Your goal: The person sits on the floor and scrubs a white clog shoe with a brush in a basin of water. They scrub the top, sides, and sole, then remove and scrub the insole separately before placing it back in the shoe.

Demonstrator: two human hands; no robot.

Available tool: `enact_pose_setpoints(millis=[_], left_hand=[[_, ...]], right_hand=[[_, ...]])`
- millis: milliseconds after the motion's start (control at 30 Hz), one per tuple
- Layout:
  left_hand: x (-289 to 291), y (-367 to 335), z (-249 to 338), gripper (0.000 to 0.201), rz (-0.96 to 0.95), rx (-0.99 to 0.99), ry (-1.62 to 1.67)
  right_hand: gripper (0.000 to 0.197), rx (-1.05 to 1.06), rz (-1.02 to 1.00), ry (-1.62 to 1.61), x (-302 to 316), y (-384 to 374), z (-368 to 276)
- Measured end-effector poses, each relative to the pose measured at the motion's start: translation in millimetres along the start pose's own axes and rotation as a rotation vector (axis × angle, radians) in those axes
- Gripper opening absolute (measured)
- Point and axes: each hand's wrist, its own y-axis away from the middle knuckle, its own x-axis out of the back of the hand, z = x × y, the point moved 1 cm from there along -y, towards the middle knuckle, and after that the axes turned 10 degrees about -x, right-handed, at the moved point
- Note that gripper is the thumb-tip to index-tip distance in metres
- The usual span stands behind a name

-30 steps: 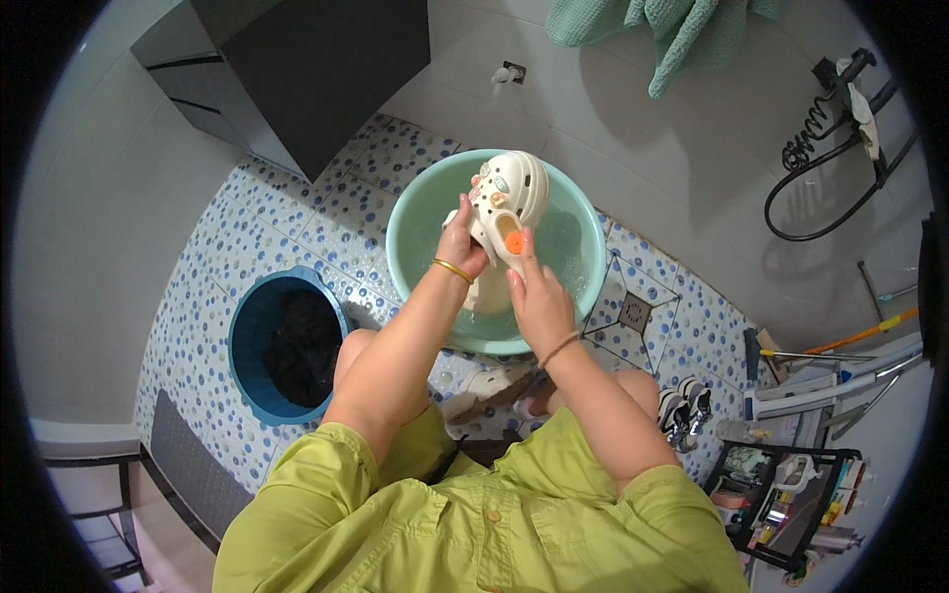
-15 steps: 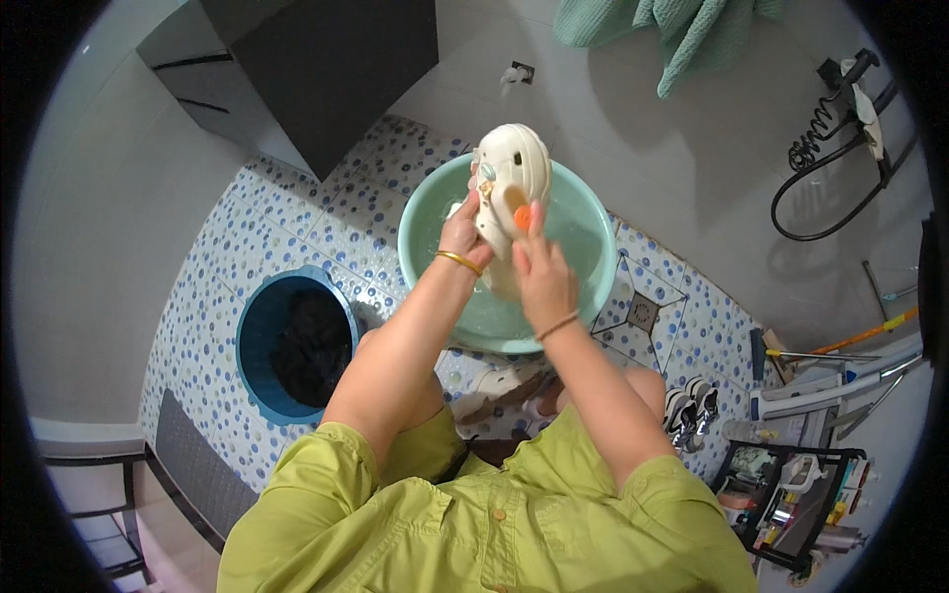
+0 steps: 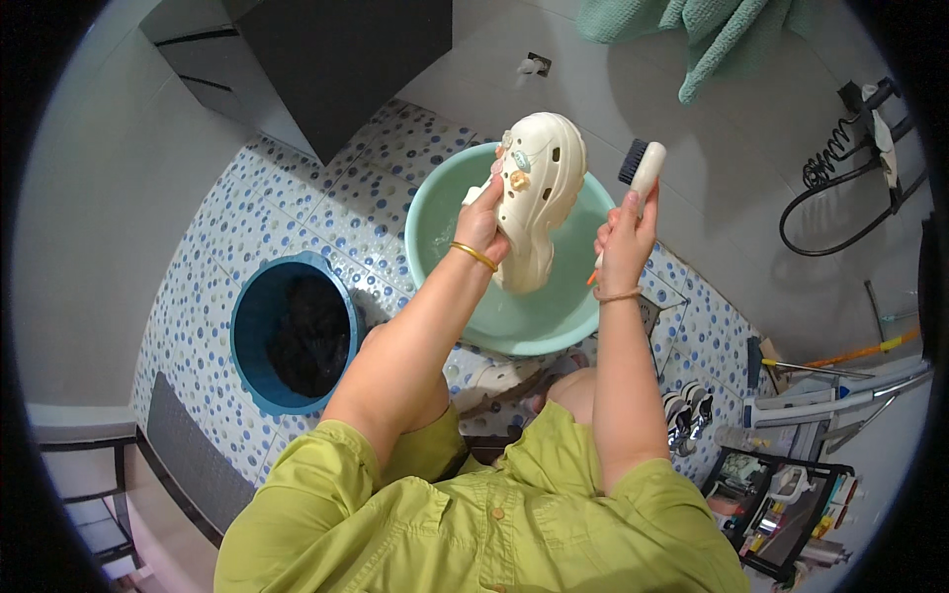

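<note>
My left hand (image 3: 483, 223) grips a cream foam clog (image 3: 540, 198) by its side, holding it over a pale green basin (image 3: 435, 193) with water in it. The clog has holes and small decorations on its upper. To the right, my right hand (image 3: 627, 233) is closed around the handle of a scrub brush (image 3: 647, 168), raised beside the basin's right rim. Its dark bristles face left, toward the clog but apart from it. An orange handle tip shows below my fingers.
At the left stands a blue bucket (image 3: 253, 341) holding dark cloth (image 3: 311, 336). A dark cabinet (image 3: 336, 59) juts out at the far left. Near my right knee are striped shoes (image 3: 687, 413) and a black-framed rack (image 3: 771, 504). A floor drain (image 3: 647, 311) lies right of the basin.
My right hand has moved right and up, away from the clog, and the brush head is now visible. The clog has turned in my left hand, showing more of its side.
</note>
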Motion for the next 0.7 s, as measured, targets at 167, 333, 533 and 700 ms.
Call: enact_pose_setpoints(millis=[167,333,533,700], left_hand=[[0,1,-1,0.041,-0.009,-0.068,-0.161],[-5,12,-15,0.041,-0.072,-0.140,-0.239],[-10,29,-38,0.039,-0.067,-0.216,-0.333],[-9,30,-44,0.040,-0.109,-0.276,-0.417]], right_hand=[[0.034,0.238,-0.036,-0.057,-16,8,0],[0.025,0.421,-0.024,0.154,-20,3,9],[0.016,0.248,0.200,0.153,-20,9,11],[0.015,0.076,0.107,0.155,-11,3,11]])
